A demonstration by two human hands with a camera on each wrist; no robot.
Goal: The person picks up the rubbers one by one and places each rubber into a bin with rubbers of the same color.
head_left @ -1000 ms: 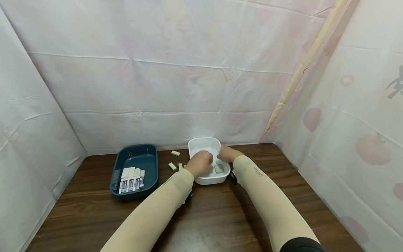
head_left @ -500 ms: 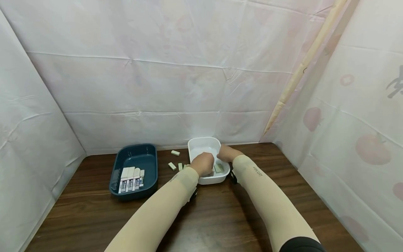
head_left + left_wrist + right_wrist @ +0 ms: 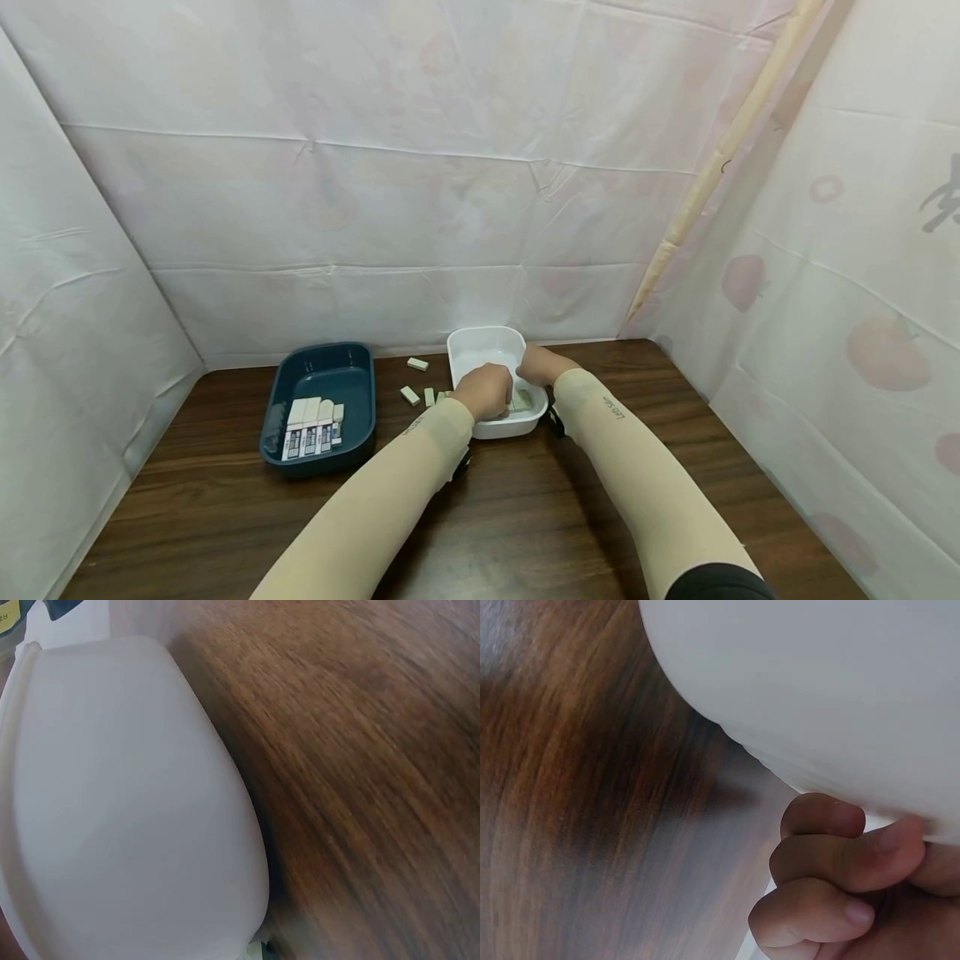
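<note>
A white tub (image 3: 480, 343) stands on the brown table at the back middle. My left hand (image 3: 487, 390) is down inside it, fingers curled onto a pale green block (image 3: 523, 401) at the tub's near right corner; the fingertips are hidden. My right hand (image 3: 537, 365) grips the tub's right rim. In the right wrist view its fingers (image 3: 832, 877) curl against the tub's outer wall (image 3: 817, 682). The left wrist view shows only the tub's outer wall (image 3: 112, 810) and the table (image 3: 360, 750).
A dark blue tray (image 3: 352, 371) left of the tub holds several pale blocks and wrapped erasers (image 3: 311, 427). Three loose pale blocks (image 3: 417, 364) (image 3: 409, 395) (image 3: 430, 397) lie between tray and tub. White sheeting walls stand on the left, back and right.
My left hand has moved a little right and nearer inside the tub, onto the pale green block, which it now partly covers. The right hand has stayed on the rim.
</note>
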